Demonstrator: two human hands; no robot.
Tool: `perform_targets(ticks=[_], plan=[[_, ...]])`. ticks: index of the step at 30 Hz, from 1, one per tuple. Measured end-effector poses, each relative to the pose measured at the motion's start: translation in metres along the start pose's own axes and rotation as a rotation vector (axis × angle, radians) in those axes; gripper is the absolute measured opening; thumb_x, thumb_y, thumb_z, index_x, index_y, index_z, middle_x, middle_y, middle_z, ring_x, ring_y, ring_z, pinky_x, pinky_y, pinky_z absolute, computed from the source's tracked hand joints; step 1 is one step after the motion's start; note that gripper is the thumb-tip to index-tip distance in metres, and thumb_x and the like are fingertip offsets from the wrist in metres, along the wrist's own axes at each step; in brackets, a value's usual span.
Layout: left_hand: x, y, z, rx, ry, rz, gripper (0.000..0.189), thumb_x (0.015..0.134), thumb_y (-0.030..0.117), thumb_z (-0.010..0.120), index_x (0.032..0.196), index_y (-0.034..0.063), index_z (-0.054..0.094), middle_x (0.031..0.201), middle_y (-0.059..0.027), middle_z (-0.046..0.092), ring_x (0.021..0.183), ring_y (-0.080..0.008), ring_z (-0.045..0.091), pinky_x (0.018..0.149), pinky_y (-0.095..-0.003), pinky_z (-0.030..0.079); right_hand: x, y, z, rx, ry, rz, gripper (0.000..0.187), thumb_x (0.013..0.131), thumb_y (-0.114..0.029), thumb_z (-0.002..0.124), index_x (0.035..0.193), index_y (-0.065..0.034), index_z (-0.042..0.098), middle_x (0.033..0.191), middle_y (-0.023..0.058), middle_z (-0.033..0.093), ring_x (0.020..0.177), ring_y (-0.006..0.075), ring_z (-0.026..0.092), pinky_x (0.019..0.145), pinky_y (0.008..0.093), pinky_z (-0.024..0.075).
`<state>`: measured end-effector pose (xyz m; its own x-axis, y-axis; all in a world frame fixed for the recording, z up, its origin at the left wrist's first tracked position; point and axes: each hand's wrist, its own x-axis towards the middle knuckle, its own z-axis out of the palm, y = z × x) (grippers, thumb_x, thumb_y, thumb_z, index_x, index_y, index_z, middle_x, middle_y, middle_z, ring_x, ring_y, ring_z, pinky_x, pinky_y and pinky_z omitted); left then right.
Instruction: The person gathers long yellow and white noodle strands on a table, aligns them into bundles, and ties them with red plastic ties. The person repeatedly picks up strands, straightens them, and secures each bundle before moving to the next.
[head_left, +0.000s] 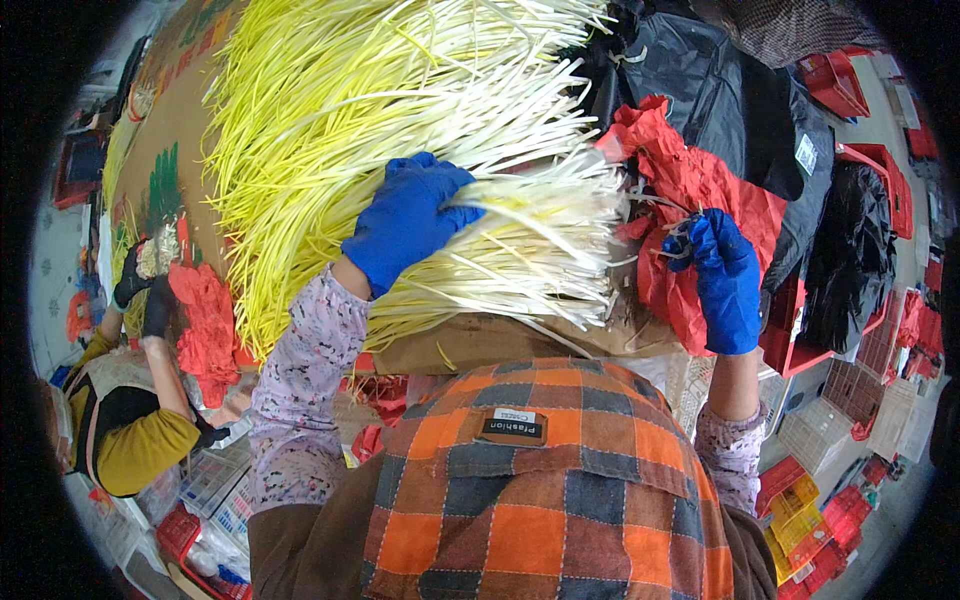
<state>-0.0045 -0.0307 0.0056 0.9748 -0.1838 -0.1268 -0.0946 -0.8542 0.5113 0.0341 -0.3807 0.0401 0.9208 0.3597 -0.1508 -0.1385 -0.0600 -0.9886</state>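
A large heap of long yellow and white chives or similar stalks (360, 135) lies across the work table (420, 345), yellow ends left, white ends right. My left hand (412, 217), in a blue glove, is closed around some stalks near the front of the heap; their white part points right and is blurred. My right hand (712, 262), also blue-gloved, pinches a few thin pale stalks at the right edge of the table. Beneath and behind it is crumpled red paper or cloth (675, 165). A plaid apron covers my front.
Black plastic bags (690, 82) sit beyond the red material. Red crates (885, 180) stand at the right, white and yellow ones (802, 517) lower. At the left, a co-worker in dark gloves (157, 300) handles a small bundle beside another crumpled red piece (202, 322).
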Motion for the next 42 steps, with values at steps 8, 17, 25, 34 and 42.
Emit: perform_targets(ticks=[8, 17, 25, 34, 42], plan=[[-0.004, 0.012, -0.006, 0.113, 0.125, 0.025, 0.039, 0.083, 0.035, 0.068, 0.111, 0.0075, 0.065, 0.108, -0.0150, 0.063, 0.107, -0.0358, 0.054, 0.096, -0.0466, 0.038, 0.002, -0.004, 0.005, -0.096, 0.005, 0.044, 0.022, 0.100, -0.022, 0.050, 0.093, -0.0015, 0.055, 0.085, 0.0058, 0.059, 0.079, 0.0150, 0.060, 0.069, 0.0269, 0.0493], [-0.017, 0.044, -0.009, 0.212, -0.077, 0.099, 0.076, 0.073, 0.036, 0.071, 0.140, 0.0159, 0.041, 0.127, -0.0172, 0.053, 0.118, -0.0353, 0.045, 0.099, -0.0493, 0.032, 0.002, -0.003, 0.009, -0.128, -0.014, 0.036, 0.021, 0.100, -0.021, 0.050, 0.092, -0.0022, 0.055, 0.084, 0.0063, 0.062, 0.077, 0.0143, 0.060, 0.068, 0.0263, 0.0495], [0.002, 0.030, 0.007, -0.301, -0.003, -0.291, 0.046, 0.084, 0.032, 0.070, 0.118, 0.0022, 0.061, 0.112, -0.0206, 0.063, 0.104, -0.0338, 0.060, 0.090, -0.0404, 0.047, 0.000, -0.003, 0.013, -0.117, -0.004, 0.034, 0.020, 0.100, -0.019, 0.049, 0.092, -0.0017, 0.056, 0.083, 0.0066, 0.062, 0.073, 0.0132, 0.059, 0.068, 0.0258, 0.0489], [-0.016, 0.035, 0.001, -0.262, 0.036, 0.056, 0.062, 0.079, 0.027, 0.073, 0.134, 0.0087, 0.050, 0.127, -0.0137, 0.059, 0.114, -0.0325, 0.056, 0.098, -0.0408, 0.042, 0.008, -0.010, 0.023, -0.021, 0.007, 0.011, 0.017, 0.100, -0.015, 0.051, 0.096, -0.0011, 0.058, 0.088, 0.0051, 0.062, 0.079, 0.0137, 0.061, 0.070, 0.0268, 0.0497], [-0.047, 0.047, 0.010, -0.357, 0.115, 0.014, 0.079, 0.077, 0.018, 0.074, 0.146, 0.0113, 0.036, 0.134, -0.0113, 0.055, 0.119, -0.0302, 0.052, 0.102, -0.0404, 0.038, 0.040, -0.025, 0.046, -0.122, -0.118, 0.033, 0.020, 0.097, -0.016, 0.056, 0.105, 0.0017, 0.061, 0.088, 0.0056, 0.064, 0.082, 0.0127, 0.063, 0.070, 0.0256, 0.0508]])
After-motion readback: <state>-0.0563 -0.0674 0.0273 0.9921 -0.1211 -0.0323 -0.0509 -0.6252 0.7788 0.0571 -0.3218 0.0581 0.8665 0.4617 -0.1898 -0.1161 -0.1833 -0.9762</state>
